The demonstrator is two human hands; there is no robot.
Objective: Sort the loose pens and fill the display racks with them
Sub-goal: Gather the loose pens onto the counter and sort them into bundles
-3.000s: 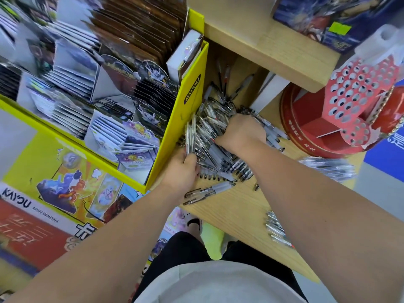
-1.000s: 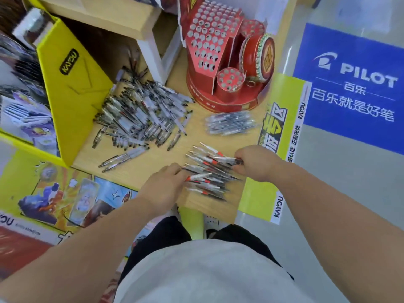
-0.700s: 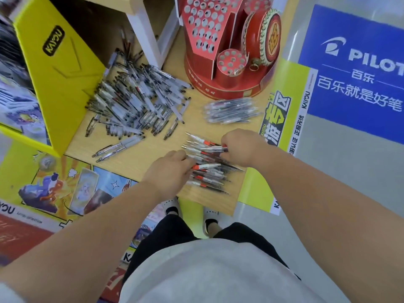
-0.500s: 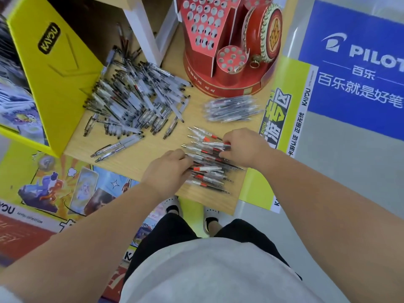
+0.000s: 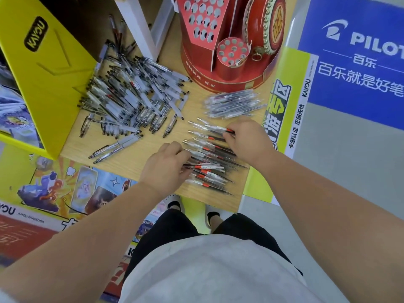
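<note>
Head view: on the light wooden table (image 5: 126, 169), the left hand (image 5: 166, 169) curls its fingers over one end of a heap of red-banded clear plastic pens (image 5: 209, 162); whether they grip it, I cannot tell. The right hand (image 5: 247, 138) pinches pens at the heap's other end. A red cardboard display rack with round holes (image 5: 203, 25) stands beyond.

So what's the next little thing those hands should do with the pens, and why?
Probably draw the two hands together to square the red-banded pens into one bundle. The left hand and right hand sit at opposite ends of that fanned-out pile, fingers curled onto it, and the red rack behind shows empty holes.
</note>
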